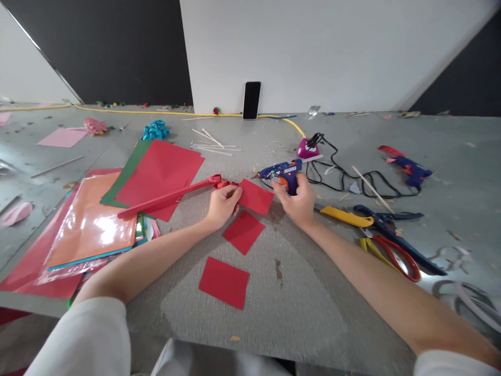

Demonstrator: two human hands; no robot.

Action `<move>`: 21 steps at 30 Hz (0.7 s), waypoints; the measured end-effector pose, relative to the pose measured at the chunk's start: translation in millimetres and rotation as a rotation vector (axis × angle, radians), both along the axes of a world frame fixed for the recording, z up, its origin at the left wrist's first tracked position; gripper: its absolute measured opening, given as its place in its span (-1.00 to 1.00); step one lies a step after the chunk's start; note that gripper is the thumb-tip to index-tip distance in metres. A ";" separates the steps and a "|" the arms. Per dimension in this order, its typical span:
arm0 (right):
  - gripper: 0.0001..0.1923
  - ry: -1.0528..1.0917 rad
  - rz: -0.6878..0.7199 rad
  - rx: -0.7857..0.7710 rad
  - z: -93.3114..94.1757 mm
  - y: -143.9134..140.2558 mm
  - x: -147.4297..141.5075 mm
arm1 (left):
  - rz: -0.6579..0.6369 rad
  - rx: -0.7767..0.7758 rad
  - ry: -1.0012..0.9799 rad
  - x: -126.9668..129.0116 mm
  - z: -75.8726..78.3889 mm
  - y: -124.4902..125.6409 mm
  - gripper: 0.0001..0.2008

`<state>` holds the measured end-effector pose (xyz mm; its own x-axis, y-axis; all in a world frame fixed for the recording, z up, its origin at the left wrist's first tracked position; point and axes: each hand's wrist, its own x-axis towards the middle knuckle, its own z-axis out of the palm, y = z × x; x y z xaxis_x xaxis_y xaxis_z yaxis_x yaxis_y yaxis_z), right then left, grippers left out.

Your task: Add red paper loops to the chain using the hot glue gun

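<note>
- Two hands meet at mid-desk: the left hand [224,203] pinches a red paper square [255,197] against the folded tip of a long red stick [168,197], while the right hand [298,201] is clenched round a blue glue gun [282,171] whose nozzle points left toward that joint.
- Done, judging by the layout: two more red squares [243,231] [224,282] lie cut and loose on the grey desk [305,292], just nearer the person.
- Left, it seems: both spare squares are unattached, and no glue bead can be made out.
- Nearby sit red paper sheets [158,175], scissors [391,230], a yellow-handled cutter [346,216] and a second glue gun [409,168].
</note>
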<state>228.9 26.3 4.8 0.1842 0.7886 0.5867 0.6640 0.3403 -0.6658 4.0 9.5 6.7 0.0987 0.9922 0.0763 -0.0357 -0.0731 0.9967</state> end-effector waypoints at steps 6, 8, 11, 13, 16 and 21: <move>-0.55 -0.035 0.001 0.016 -1.0 0.3 -0.2 | 0.019 -0.013 -0.009 0.3 4.8 -2.7 -0.66; -0.56 -0.045 0.010 0.012 -1.2 0.3 -0.1 | 0.035 -0.013 -0.013 0.3 5.0 -2.6 -0.65; -0.58 -0.055 0.013 0.011 -1.2 0.7 0.2 | 0.052 -0.011 -0.015 0.1 4.2 -2.0 -0.65; -0.59 -0.062 0.010 0.010 -1.5 1.4 0.4 | 0.056 -0.002 -0.007 -0.1 3.6 -1.6 -0.66; -0.61 -0.067 0.012 0.009 -2.4 2.4 0.6 | 0.063 0.002 0.007 0.0 3.0 -1.1 -0.67; -0.60 -0.072 0.022 0.000 -3.8 2.5 0.8 | 0.081 -0.006 0.003 0.7 2.9 -0.5 -0.66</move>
<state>229.8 28.8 1.0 0.1239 0.7920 0.5978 0.7025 0.3554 -0.6165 4.7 9.0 9.6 0.0184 0.9974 0.0702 -0.0268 -0.0697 0.9972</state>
